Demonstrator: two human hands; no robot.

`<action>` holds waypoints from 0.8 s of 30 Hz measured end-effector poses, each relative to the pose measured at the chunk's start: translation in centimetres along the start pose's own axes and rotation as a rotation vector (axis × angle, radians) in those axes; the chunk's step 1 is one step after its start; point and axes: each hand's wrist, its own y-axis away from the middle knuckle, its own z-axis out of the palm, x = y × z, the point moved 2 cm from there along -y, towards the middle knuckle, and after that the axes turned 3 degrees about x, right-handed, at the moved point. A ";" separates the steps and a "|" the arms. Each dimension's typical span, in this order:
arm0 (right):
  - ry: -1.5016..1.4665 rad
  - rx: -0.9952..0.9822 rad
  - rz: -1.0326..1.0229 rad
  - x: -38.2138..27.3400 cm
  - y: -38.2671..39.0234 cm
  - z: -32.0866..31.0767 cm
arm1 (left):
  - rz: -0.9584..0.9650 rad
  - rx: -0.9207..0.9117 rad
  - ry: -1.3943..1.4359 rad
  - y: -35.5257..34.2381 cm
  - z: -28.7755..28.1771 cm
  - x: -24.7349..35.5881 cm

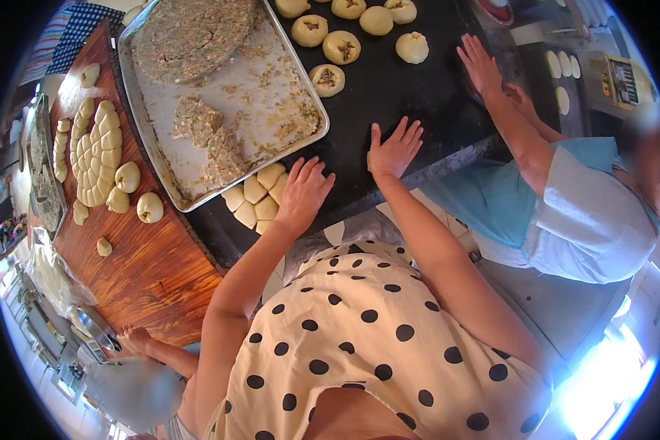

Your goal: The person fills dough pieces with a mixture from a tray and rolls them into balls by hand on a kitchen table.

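Note:
My left hand (pixel 304 194) lies palm down on the black tabletop, fingers slightly bent and a little apart, against the right side of a cluster of cut dough pieces (pixel 254 191). Whatever is under its palm is hidden. To its right, my right hand (pixel 396 150) rests flat on the dark surface with spread fingers, and nothing shows in it. Just beyond my left hand is the corner of a metal tray (pixel 290 73), which bears a large mound of minced filling (pixel 191 37) and a smaller heap (pixel 209 139). Farther off sit several round filled buns (pixel 341 47), some with filling showing on top.
At left, a wooden table (pixel 150 271) carries more cut dough (pixel 95 158) and dough balls (pixel 150 208). A co-worker's hands (pixel 482 66) reach over the black table (pixel 425 95) from the right. Another person's hand (pixel 133 339) is at the lower left.

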 end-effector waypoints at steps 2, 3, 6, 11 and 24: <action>0.058 0.002 -0.038 -0.5 -0.2 -0.1 | 0.002 0.004 0.062 -2.0 -2.2 1.6; 0.084 0.002 -0.060 -0.8 -0.2 -0.2 | -0.055 0.014 0.185 -2.1 -1.5 2.0; 0.083 -0.035 -0.100 -1.4 -1.1 -0.1 | -0.198 0.046 0.483 -2.6 1.2 3.6; 0.049 -0.034 -0.146 -1.9 -2.4 0.1 | -0.268 -0.009 0.435 -3.9 4.2 5.5; -0.179 -0.046 -0.536 -1.5 -0.8 0.0 | -0.444 -0.059 0.552 -2.3 5.5 7.6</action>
